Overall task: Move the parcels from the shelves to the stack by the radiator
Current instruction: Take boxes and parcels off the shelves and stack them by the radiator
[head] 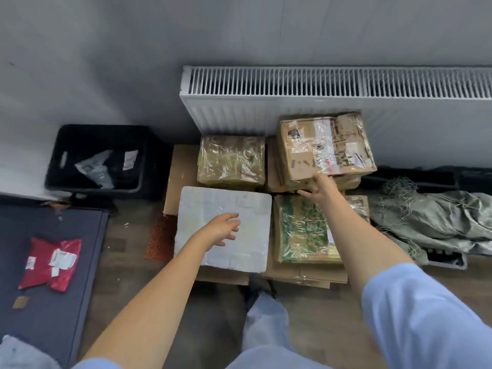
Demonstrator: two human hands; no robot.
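Note:
Below the white radiator (319, 86) several parcels lie stacked on flattened cardboard (181, 166). A taped brown carton (326, 146) sits on top at the back right, tilted. My right hand (318, 189) reaches to its near bottom edge, fingers under or against it. A plastic-wrapped box (231, 159) stands at the back left. In front lie a white foam box (226, 227) and a green-printed wrapped parcel (306, 230). My left hand (222, 230) hovers over the foam box, fingers spread and relaxed, holding nothing.
A black crate (66, 166) with paper scraps stands left of the stack by the wall. A red mailer bag (50, 263) lies on a dark mat (53, 315) at the left. Grey-green woven sacks (431, 222) are heaped on the right. My legs are below.

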